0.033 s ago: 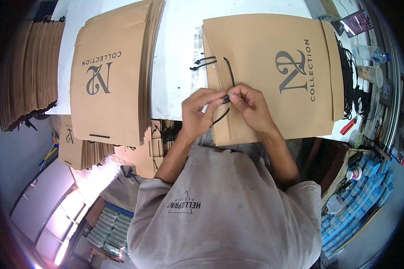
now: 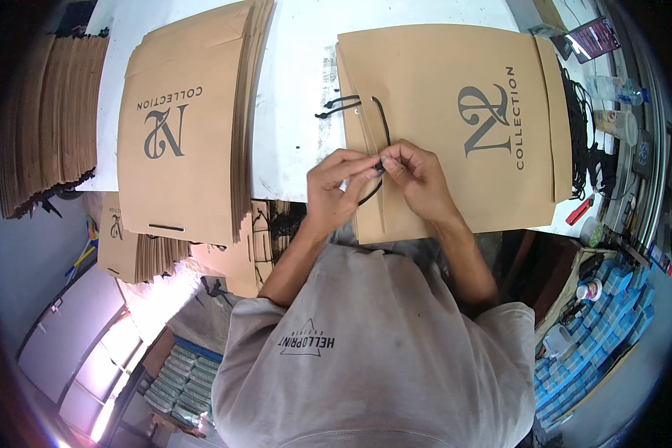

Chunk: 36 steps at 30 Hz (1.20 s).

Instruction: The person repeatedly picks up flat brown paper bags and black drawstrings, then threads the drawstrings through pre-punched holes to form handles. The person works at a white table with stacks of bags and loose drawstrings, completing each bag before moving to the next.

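Note:
A flat brown paper bag with dark print lies on the white table in front of me, its top edge toward the left. A black cord handle loops out of holes near that edge, and two knotted cord ends stick out at the far left side. Over the near part of this edge, my left hand pinches the cord from the left. My right hand pinches it from the right, the fingertips of both nearly touching. The bit of cord between them is mostly covered by fingers.
At left stands a stack of similar bags, with folded brown bags farther left. Along the right lie a bundle of black cords, a red cutter, a plastic bottle, a cup and a phone.
My left hand has shifted slightly right, closer to my right hand, and its fingers have closed up a little. The lower part of the cord loop has moved slightly right.

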Motion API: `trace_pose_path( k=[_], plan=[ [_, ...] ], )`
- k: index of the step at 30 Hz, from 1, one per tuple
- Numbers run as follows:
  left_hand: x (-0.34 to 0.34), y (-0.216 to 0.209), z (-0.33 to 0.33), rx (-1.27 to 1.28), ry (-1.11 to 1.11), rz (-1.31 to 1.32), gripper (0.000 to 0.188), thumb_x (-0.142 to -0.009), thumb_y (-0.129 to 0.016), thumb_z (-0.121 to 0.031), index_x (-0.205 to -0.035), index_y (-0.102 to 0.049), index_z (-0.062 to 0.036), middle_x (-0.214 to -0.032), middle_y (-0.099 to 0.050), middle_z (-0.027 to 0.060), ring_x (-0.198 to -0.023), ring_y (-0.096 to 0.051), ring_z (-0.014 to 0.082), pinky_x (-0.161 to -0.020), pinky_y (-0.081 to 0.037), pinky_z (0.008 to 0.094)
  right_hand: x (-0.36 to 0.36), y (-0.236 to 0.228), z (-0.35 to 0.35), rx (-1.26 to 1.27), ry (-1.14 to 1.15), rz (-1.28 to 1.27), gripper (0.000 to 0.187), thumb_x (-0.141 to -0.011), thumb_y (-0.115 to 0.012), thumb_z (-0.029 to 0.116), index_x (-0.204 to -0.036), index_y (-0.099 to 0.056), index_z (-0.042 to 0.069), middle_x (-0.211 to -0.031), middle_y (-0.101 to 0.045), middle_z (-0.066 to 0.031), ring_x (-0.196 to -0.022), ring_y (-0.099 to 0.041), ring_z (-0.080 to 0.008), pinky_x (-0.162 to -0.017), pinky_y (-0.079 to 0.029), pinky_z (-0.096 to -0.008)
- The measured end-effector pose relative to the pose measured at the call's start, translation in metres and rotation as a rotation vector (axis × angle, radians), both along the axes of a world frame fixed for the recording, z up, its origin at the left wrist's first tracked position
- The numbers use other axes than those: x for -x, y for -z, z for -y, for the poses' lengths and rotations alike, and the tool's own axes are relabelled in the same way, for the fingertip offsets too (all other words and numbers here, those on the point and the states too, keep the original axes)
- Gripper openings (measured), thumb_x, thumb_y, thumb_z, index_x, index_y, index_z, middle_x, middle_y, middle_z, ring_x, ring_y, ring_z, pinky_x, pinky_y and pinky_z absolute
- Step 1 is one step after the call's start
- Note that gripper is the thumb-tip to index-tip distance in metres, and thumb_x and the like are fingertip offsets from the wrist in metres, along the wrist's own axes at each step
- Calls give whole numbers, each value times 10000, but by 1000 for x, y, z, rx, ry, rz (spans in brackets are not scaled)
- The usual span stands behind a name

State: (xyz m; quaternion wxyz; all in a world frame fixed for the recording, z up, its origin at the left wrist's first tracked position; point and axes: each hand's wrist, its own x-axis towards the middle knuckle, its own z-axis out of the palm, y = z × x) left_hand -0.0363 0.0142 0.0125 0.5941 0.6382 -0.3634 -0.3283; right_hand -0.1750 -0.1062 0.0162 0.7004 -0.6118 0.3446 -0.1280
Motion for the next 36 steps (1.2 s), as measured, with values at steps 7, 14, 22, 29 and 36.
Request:
trace_pose_path(
  k=[7, 14, 22, 29, 36],
  plan=[
    [9, 5, -1, -60, -93, -273, 128, -1001, -657, -20, -1108, -701, 34, -1068, -714, 106, -940, -665, 140, -808, -553, 267, -1, -5, 1, -45, 59, 80, 92, -985, -642, 52, -1027, -703, -4, -895, -660, -41, -812, -603, -110, -767, -491, -268],
    [-4, -28, -32, -14, -30, -109, 78, -1002, -663, -52, -1026, -668, 23, -1076, -718, 180, -951, -684, 179, -833, -564, 299, -17, -3, -12, 837, -168, -60, 144, -869, -719, -16, -1011, -723, 11, -903, -621, -86, -819, -638, -213, -738, -509, -342],
    [-39, -36, -38, -170, -155, 212, 266, -931, -755, -109, -1143, -686, 36, -1077, -695, 147, -983, -641, 215, -811, -522, 323, 9, -26, 14, 715, 13, 52, 370, -896, -747, 146, -1224, -671, -7, -1299, -634, -194, -1223, -613, -351, -1028, -471, -427],
    [-39, -1, -11, -437, -234, -98, 406, -1028, -645, -311, -1170, -713, 63, -817, -673, 117, -746, -587, 133, -706, -493, 283, 40, -21, 34, 983, 21, -375, 925, -865, -764, 332, -1564, -286, -39, -1408, -603, -233, -1389, -504, -391, -1243, -102, -627],
    [-58, -52, -89, 70, -652, 281, 128, -1003, -618, -75, -940, -680, 18, -840, -637, 31, -768, -548, 122, -701, -447, 271, 51, -27, 36, 858, 478, 84, 730, -979, -668, 271, -1519, -317, -74, -1282, -661, -254, -1240, -625, -352, -1187, -337, -492]
  ],
)
